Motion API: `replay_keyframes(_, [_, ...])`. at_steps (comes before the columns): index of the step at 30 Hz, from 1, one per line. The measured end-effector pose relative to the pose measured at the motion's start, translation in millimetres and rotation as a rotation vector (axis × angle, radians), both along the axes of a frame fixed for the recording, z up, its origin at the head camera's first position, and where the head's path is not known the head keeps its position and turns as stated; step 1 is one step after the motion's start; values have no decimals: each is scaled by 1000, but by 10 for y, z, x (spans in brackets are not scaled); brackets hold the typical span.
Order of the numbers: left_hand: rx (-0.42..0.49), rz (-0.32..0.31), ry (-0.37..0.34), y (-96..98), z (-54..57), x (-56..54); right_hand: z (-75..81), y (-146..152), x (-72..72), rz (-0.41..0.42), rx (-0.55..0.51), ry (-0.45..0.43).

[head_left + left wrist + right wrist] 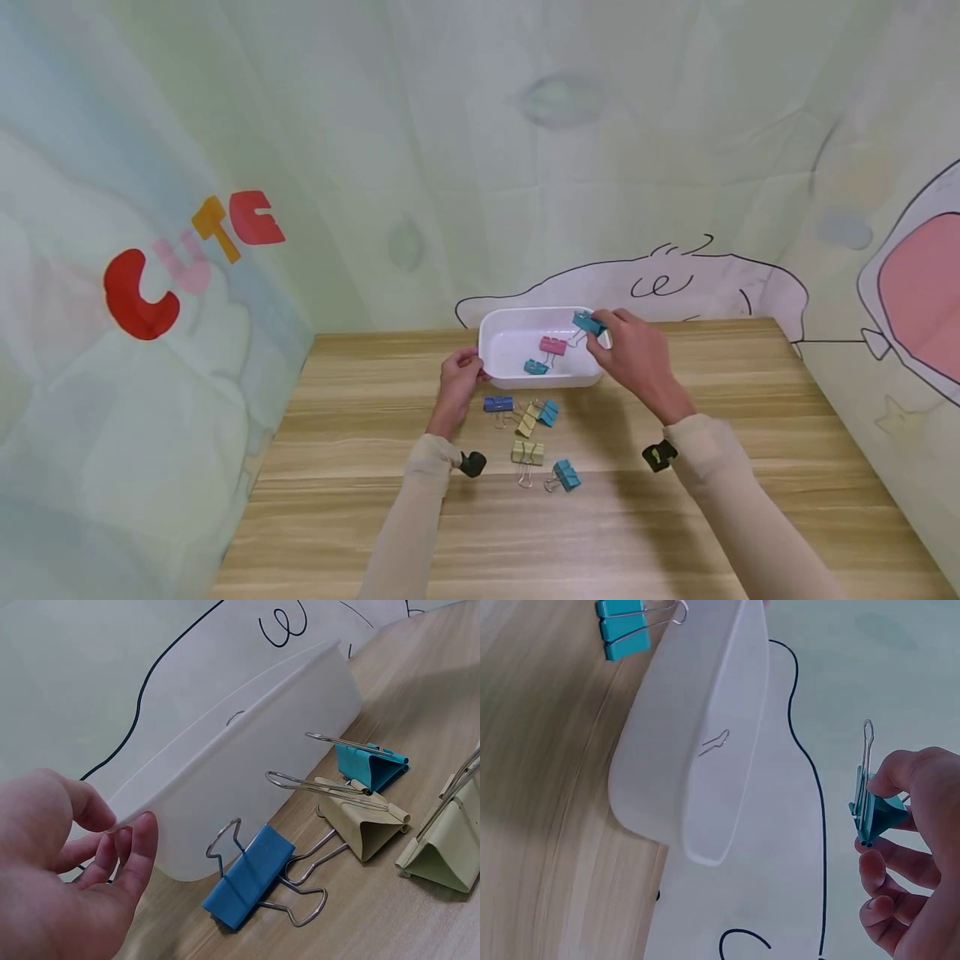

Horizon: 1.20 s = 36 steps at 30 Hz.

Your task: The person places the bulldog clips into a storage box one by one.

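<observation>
A white rectangular tub (540,382) stands at the back of the wooden table, with a pink binder clip (553,345) and a teal binder clip (536,367) inside. At its left end my left hand (459,382) pinches the rim between thumb and fingers, seen closely in the left wrist view. My right hand (636,350) holds another teal binder clip (881,814) by thumb and fingers, over the tub's right end. In front of the tub lie a blue clip (250,875), two yellow clips (528,452) and two teal clips (567,474).
The wooden table (360,450) runs up to a printed curtain (420,208) just behind the tub. More curtain rises along both sides. Each wrist carries a small black camera (472,463).
</observation>
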<state>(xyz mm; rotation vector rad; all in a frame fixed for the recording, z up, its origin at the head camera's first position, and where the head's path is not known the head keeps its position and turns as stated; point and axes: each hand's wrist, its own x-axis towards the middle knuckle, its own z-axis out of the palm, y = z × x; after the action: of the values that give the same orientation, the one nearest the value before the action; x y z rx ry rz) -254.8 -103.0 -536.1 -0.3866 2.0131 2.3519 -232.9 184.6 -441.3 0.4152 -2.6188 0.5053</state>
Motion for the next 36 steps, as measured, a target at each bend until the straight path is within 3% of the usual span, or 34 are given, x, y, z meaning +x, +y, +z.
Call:
replay_keyframes(18, [6,10,3,35,-11,-8,35,-52,-39,-1,-40,28])
replay_keyframes(36, [7,4,-6,14,-1,-15,-21,-22,113,40,-47,-24])
